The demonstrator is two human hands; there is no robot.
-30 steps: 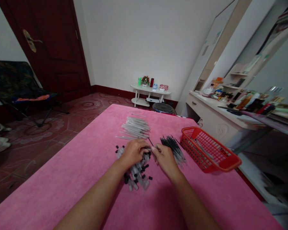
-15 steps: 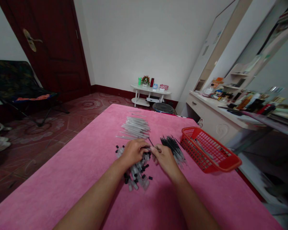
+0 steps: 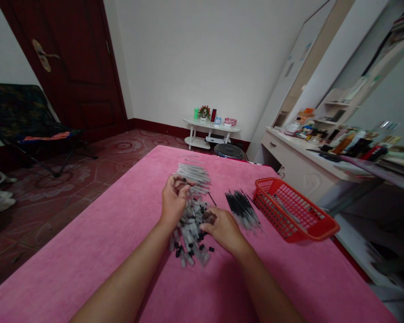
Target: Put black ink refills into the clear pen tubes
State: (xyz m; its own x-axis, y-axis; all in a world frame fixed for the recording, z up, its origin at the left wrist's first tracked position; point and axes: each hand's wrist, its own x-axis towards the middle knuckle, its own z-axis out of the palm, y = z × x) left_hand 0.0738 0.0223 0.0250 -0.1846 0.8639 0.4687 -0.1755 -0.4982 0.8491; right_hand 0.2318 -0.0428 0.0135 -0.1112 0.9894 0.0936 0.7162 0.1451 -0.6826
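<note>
My left hand (image 3: 173, 202) is closed beside the clear pen barrels (image 3: 197, 174), its thumb and fingers pinched together. A small black plug (image 3: 184, 180) shows at its fingertips; anything else in that grip is hidden. My right hand (image 3: 222, 226) has its fingers curled at the right side of a heap of clear pen caps (image 3: 189, 231). What it pinches there is too small to make out. Black plugs (image 3: 201, 247) lie scattered among the caps. Just beyond my right hand is a single thin dark stick (image 3: 212, 198). Dark-ended pen refills (image 3: 240, 206) form a bundle to the right.
A red plastic basket (image 3: 294, 215) with some thin sticks inside stands at the right edge of the pink-covered table (image 3: 121, 224). A white dresser (image 3: 299, 157) crowded with bottles is beyond it. A folding chair (image 3: 23, 114) stands on the left by the door.
My hands were together above the heap and have moved apart. The left went forward and left to the barrels; the right came slightly nearer, down to the caps.
</note>
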